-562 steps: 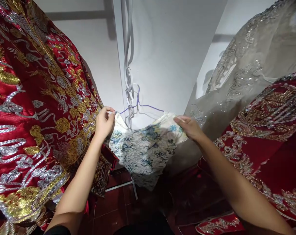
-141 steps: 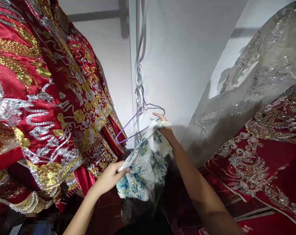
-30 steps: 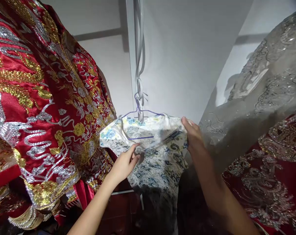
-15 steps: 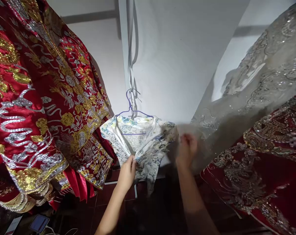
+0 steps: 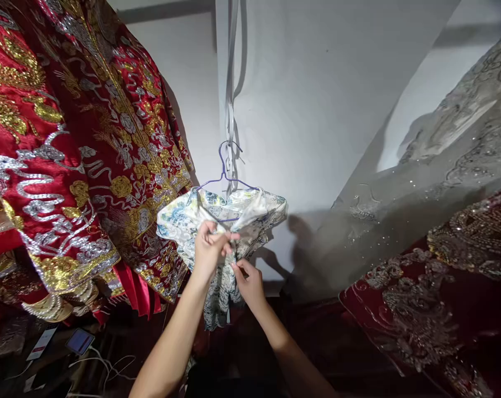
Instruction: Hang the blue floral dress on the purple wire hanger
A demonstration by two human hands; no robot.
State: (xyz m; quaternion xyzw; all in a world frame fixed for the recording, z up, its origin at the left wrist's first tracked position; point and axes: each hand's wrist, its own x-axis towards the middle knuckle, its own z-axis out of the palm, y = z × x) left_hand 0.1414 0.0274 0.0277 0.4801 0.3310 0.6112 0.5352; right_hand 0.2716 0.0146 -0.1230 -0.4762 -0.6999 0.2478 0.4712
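A white shirt [image 5: 173,218] with a blue, grey and yellow floral pattern hangs on a thin purple wire hanger [image 5: 223,174]. Its V-shaped neckline faces me. At the lower part of the neckline, my left hand [image 5: 207,251] has its fingers bent around the front edge, one finger pointing right. Just below and to the right, my right hand [image 5: 250,284] pinches the front of the shirt between thumb and fingertips. Whatever small detail lies between the fingers is hidden.
Red jackets [image 5: 121,138] with gold and silver embroidery hang close on the left. A sheer beaded gown [image 5: 453,166] and a dark red beaded garment [image 5: 383,309] are on the right. A lit phone [image 5: 80,341] with white cables lies lower left. Behind is a white wall [image 5: 300,99].
My right hand has come in from the right to the shirt front. My left hand has moved up along the neckline. The shirt's right shoulder side has swung inward, and the view has shifted slightly.
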